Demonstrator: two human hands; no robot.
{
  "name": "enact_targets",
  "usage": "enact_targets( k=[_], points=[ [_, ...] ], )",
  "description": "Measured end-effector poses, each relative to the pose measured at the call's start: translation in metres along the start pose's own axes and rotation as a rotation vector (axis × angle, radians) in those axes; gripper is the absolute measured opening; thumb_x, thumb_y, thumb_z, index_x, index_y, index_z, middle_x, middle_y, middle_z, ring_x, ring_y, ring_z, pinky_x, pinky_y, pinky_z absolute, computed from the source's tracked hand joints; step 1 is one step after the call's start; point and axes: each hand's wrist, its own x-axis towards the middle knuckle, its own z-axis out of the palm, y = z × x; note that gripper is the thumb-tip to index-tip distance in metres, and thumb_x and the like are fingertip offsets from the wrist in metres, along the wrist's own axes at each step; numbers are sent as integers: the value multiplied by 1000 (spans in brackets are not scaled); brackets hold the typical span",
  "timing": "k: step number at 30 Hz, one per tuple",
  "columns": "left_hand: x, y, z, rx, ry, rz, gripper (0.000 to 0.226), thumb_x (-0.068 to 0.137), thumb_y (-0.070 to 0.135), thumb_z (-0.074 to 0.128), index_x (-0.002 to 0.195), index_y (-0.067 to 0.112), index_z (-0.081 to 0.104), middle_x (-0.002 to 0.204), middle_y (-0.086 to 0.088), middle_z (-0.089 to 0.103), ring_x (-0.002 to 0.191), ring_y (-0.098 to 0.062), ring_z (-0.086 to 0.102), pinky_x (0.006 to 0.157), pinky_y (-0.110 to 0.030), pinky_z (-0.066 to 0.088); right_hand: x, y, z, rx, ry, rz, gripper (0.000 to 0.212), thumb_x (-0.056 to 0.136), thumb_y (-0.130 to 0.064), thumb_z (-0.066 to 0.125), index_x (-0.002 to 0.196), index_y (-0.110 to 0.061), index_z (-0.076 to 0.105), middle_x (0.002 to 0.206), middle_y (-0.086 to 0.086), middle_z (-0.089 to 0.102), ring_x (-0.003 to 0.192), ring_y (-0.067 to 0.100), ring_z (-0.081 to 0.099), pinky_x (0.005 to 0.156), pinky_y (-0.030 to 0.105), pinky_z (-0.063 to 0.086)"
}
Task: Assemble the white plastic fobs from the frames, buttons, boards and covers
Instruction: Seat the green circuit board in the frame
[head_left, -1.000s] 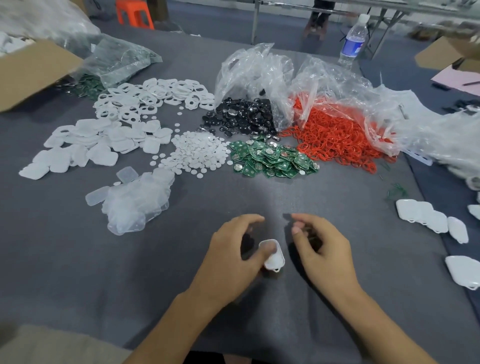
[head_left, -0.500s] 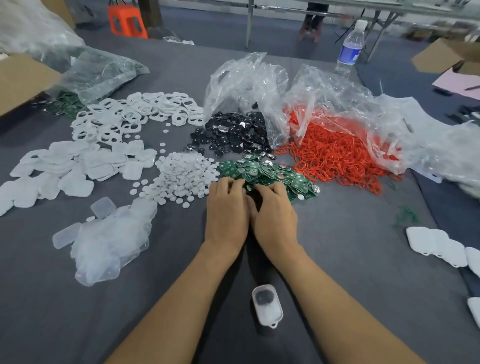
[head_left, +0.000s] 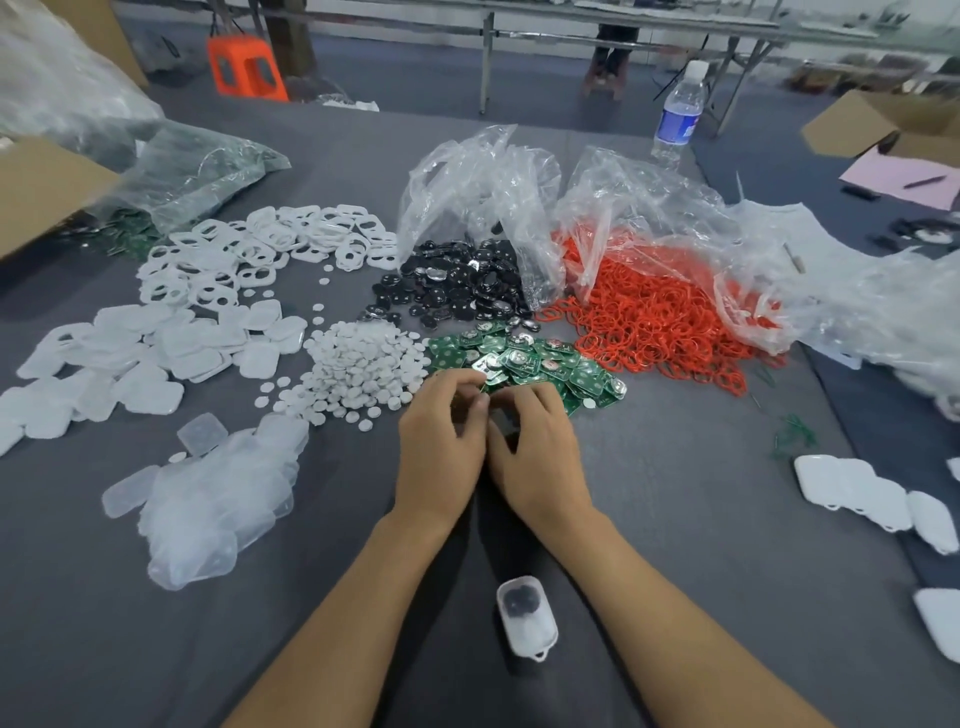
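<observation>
Left hand (head_left: 441, 452) and right hand (head_left: 537, 457) are picking at boards (head_left: 524, 358), fingers (head_left: 460, 383) curled, grip unclear; next likely seating one in half-built fob (head_left: 525, 621).

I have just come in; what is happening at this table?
A person's left hand and right hand meet, fingers curled, at the near edge of the pile of green circuit boards; what they hold is hidden. A half-built white plastic fob shell with a dark round insert lies on the grey table between the forearms.

Left hand (head_left: 441, 457) and right hand (head_left: 540, 460) hide whatever sits between their fingers. White fobs (head_left: 943, 621) cropped at right edge, cardboard box (head_left: 41, 192) at left.
</observation>
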Motion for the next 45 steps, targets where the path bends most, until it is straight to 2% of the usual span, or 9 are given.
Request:
enact_targets(
  k=[7, 14, 21, 26, 29, 32, 35, 39, 45],
  points=[
    [-49, 32, -33, -418, 0, -226, 26, 93, 7, 74, 108, 27, 71, 101, 13, 76, 100, -5, 72, 88, -19, 56, -49, -14, -40, 191, 75, -69, 40, 83, -21, 82, 119, -24, 66, 106, -14, 68, 99, -1, 64, 86, 15, 51],
    [-101, 67, -76, -721, -199, -358, 27, 83, 20, 78, 109, 28, 81, 107, 0, 79, 102, -14, 75, 87, -20, 56, -106, -39, -82, 250, 109, -217, 39, 81, -19, 84, 118, -23, 72, 103, -13, 67, 91, 10, 67, 79, 15, 51],
    [-129, 78, -89, -758, -222, -342, 21, 79, 22, 79, 100, 22, 82, 99, -5, 80, 94, -15, 76, 82, -22, 58, -138, -55, -105, 189, 119, -243, 31, 81, -32, 84, 108, -28, 72, 94, -16, 67, 84, 13, 65, 73, 20, 50],
    [-138, 77, -90, -789, -221, -415, 23, 77, 30, 81, 97, 19, 81, 93, -10, 78, 86, -17, 75, 80, -26, 59, -152, -54, -105, 185, 119, -196, 39, 75, -44, 87, 110, -35, 70, 88, -13, 66, 82, 12, 65, 72, 13, 48],
    [-138, 77, -90, -716, -248, -400, 16, 82, 27, 78, 97, 21, 81, 92, -7, 79, 85, -14, 74, 79, -24, 59, -155, -48, -108, 157, -10, -189, 57, 74, -34, 88, 125, -38, 64, 94, -15, 66, 84, 10, 66, 76, 13, 49],
    [-132, 75, -86, -658, -275, -388, 12, 89, 14, 77, 96, 22, 81, 95, -3, 80, 89, -12, 75, 79, -22, 58, -147, -41, -117, 111, -145, -219, 54, 78, -28, 86, 126, -38, 64, 98, -15, 67, 86, 8, 66, 77, 17, 50],
    [-120, 75, -81, -591, -330, -356, 15, 92, 7, 75, 96, 20, 81, 94, -3, 80, 90, -16, 76, 83, -27, 61, -133, -40, -123, 50, -171, -239, 46, 78, -26, 86, 120, -31, 69, 97, -16, 62, 89, 7, 62, 74, 13, 48],
    [-99, 76, -74, -599, -339, -313, 14, 92, 6, 75, 96, 18, 80, 90, -2, 80, 81, -7, 73, 76, -19, 57, -113, -43, -129, 7, -155, -288, 41, 80, -19, 84, 119, -20, 70, 107, -9, 60, 97, 7, 60, 77, 22, 53],
    [-95, 68, -65, -607, -357, -323, 12, 92, 8, 75, 102, 14, 78, 93, -4, 80, 86, -10, 74, 80, -21, 57, -102, -35, -129, -54, -227, -328, 41, 85, -22, 79, 124, -25, 66, 107, -12, 60, 98, 4, 59, 81, 22, 52]
  ],
)
